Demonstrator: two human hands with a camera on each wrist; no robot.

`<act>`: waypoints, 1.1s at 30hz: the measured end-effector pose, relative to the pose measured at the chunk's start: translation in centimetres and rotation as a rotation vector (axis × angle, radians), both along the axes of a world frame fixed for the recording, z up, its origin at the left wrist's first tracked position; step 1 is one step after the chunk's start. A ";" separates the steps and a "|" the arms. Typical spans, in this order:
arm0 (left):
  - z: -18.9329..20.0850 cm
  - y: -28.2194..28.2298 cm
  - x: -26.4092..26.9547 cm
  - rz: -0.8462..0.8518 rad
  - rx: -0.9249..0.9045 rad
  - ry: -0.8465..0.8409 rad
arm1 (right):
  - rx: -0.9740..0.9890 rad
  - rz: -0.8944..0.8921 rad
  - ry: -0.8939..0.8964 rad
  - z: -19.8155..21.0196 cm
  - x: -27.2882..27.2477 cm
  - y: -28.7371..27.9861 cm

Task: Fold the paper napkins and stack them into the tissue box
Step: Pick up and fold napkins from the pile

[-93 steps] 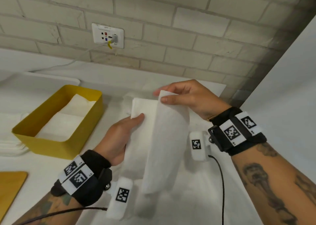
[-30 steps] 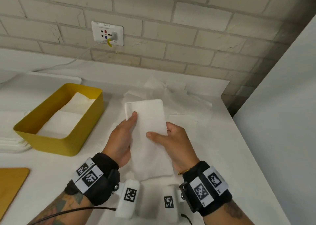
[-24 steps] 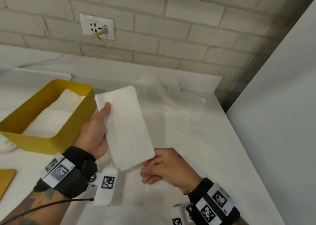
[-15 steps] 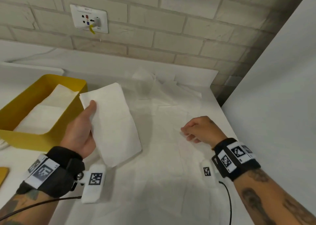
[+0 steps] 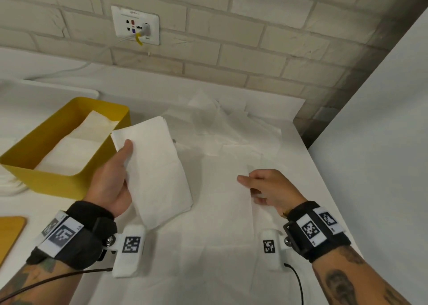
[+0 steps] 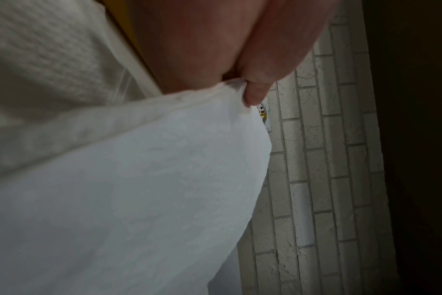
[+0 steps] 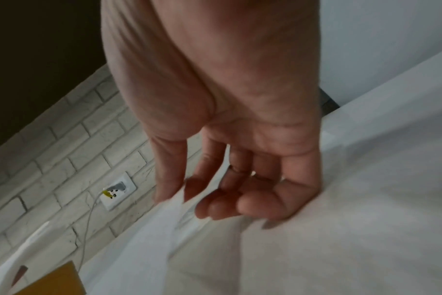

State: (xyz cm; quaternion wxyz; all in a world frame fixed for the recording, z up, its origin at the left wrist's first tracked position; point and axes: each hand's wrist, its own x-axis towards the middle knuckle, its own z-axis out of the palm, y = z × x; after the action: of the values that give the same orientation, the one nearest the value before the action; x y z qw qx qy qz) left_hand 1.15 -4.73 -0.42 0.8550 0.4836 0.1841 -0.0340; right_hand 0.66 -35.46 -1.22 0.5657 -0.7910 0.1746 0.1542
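Observation:
My left hand [image 5: 125, 150] holds a folded white napkin [image 5: 157, 165] in the air, thumb on top, just right of the yellow tissue box [image 5: 53, 181]. Folded napkins [image 5: 76, 147] lie flat inside the box. In the left wrist view the thumb [image 6: 255, 95] presses the napkin [image 6: 139, 199] at its top edge. My right hand [image 5: 246, 181] is low over the spread napkins on the table. There its thumb and forefinger pinch the edge of an unfolded napkin [image 7: 164, 223], and the other fingers [image 7: 215, 207] are curled.
A loose heap of white napkins [image 5: 220, 124] lies at the back by the brick wall. The wall has a socket [image 5: 135, 25] with a plug. A wooden board [image 5: 9, 233] and a white stack [image 5: 9, 184] sit at the left. A white panel [image 5: 375, 165] bounds the right.
My right hand let go of the folded napkin and moved right, down to a flat sheet. My left hand carried the folded napkin left, next to the yellow box.

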 end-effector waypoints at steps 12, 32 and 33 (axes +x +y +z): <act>-0.1 -0.7 0.1 -0.019 0.011 0.011 | 0.232 -0.061 0.053 0.3 -2.7 -2.7; 4.4 -2.5 1.5 -0.232 0.331 -0.291 | -0.744 0.454 -0.457 16.1 -5.2 -0.7; 4.5 -3.3 1.3 -0.270 0.361 -0.303 | -0.747 0.498 -0.418 17.2 -5.0 -0.2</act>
State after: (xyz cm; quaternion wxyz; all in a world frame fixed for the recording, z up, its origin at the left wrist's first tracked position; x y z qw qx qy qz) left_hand 2.46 -7.99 4.10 0.7605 0.6479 -0.0092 -0.0416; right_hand -4.38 -35.68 15.99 0.2123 -0.9714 -0.0937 0.0498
